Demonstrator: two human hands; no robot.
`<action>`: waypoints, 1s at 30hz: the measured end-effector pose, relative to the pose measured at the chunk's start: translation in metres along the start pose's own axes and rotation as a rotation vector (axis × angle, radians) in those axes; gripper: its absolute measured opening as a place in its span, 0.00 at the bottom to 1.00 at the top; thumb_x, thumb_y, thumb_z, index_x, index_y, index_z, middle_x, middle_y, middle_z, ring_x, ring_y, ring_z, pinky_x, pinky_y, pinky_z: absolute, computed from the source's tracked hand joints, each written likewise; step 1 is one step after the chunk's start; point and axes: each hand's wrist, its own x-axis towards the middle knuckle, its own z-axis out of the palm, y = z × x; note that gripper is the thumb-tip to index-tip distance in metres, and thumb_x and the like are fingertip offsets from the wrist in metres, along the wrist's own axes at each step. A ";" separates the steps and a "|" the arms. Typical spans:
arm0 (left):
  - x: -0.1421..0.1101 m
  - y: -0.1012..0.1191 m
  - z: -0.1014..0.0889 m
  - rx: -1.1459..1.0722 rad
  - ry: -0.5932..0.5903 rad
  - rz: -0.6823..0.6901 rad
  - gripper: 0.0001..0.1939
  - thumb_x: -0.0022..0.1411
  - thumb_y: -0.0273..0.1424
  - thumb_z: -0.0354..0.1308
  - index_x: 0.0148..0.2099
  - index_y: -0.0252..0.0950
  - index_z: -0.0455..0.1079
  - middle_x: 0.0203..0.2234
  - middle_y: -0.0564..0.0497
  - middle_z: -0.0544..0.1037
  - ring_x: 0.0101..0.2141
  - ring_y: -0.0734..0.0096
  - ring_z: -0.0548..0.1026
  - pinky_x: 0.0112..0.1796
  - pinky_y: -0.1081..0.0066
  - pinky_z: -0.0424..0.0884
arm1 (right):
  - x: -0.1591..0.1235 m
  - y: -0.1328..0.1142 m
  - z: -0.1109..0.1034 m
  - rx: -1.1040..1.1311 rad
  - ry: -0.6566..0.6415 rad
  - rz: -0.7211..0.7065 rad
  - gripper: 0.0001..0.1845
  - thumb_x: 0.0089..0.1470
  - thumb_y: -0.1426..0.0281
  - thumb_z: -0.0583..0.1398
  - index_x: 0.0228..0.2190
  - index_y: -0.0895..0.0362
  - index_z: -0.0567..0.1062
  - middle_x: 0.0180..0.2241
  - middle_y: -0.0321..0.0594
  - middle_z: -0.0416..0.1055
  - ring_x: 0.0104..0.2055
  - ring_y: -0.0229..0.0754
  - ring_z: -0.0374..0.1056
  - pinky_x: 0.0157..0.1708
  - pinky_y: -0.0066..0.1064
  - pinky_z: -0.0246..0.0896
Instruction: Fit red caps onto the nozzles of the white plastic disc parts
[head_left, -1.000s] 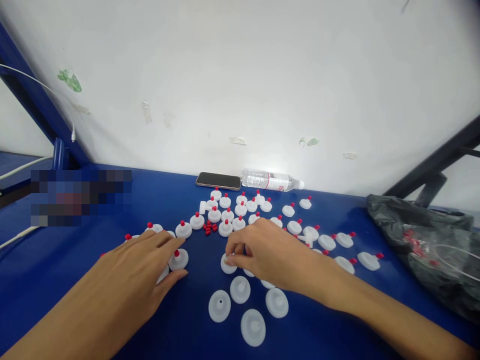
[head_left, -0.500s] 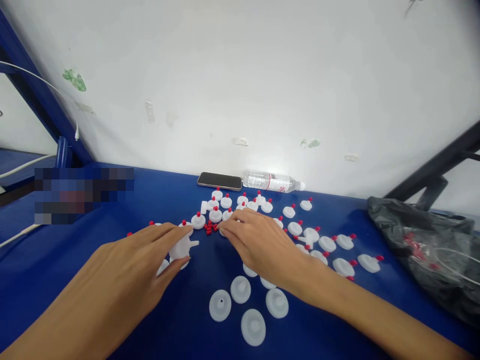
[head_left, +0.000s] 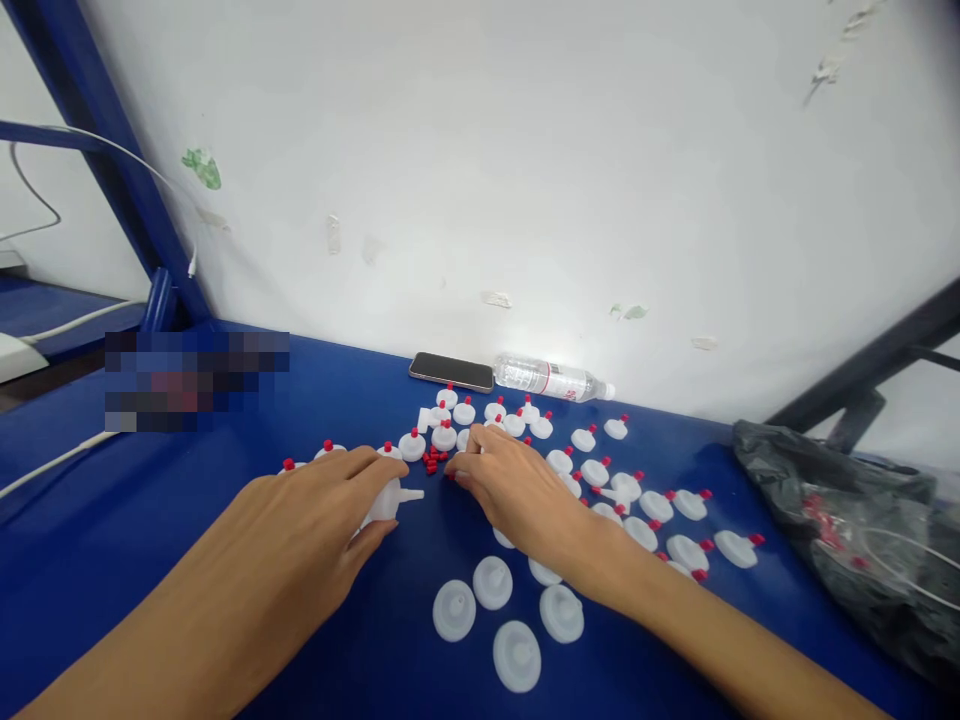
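Between its thumb and fingers, my left hand [head_left: 315, 520] grips a white nozzle lid [head_left: 387, 502], whose bare spout points right. My right hand [head_left: 517, 485] is pinched on a small red cap [head_left: 450, 475], of which only a bit shows at the fingertips. Just left of those fingertips lies a small pile of red caps [head_left: 433, 461]. White lids with red caps on their spouts, such as one nozzle lid [head_left: 412, 446], stand around and behind both hands. Several uncapped lids [head_left: 517, 657] lie on the blue table in front, below my right forearm.
Against the wall are a dark phone [head_left: 452, 371] and a clear water bottle [head_left: 551, 379] on its side. A dark plastic bag [head_left: 795, 470] with red pieces in it sits at the right. White cables [head_left: 60, 467] run along the left, beside a blue frame post [head_left: 135, 170].
My right hand has drawn back slightly from the red cap pile, now with a red cap at its fingertips. The left hand's lid has come closer to it. The view has shifted a little.
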 end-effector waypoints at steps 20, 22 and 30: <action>0.007 0.007 0.008 0.111 -0.048 0.011 0.21 0.71 0.37 0.56 0.61 0.43 0.80 0.55 0.44 0.85 0.50 0.40 0.85 0.45 0.47 0.84 | 0.000 -0.011 -0.049 1.225 -0.068 0.313 0.10 0.57 0.64 0.75 0.33 0.55 0.83 0.31 0.35 0.82 0.36 0.39 0.80 0.40 0.30 0.75; 0.007 0.004 0.010 0.101 0.013 0.064 0.20 0.72 0.38 0.55 0.59 0.43 0.81 0.53 0.44 0.86 0.48 0.40 0.86 0.42 0.47 0.85 | 0.000 -0.009 -0.047 1.240 -0.049 0.317 0.11 0.55 0.62 0.76 0.32 0.55 0.83 0.32 0.35 0.82 0.36 0.40 0.79 0.42 0.32 0.75; 0.003 0.004 0.012 0.090 0.222 0.275 0.21 0.79 0.37 0.46 0.60 0.45 0.78 0.50 0.47 0.87 0.47 0.51 0.86 0.43 0.56 0.83 | -0.001 0.001 -0.040 1.509 -0.137 0.311 0.19 0.44 0.59 0.80 0.33 0.56 0.84 0.31 0.36 0.81 0.33 0.38 0.77 0.37 0.30 0.73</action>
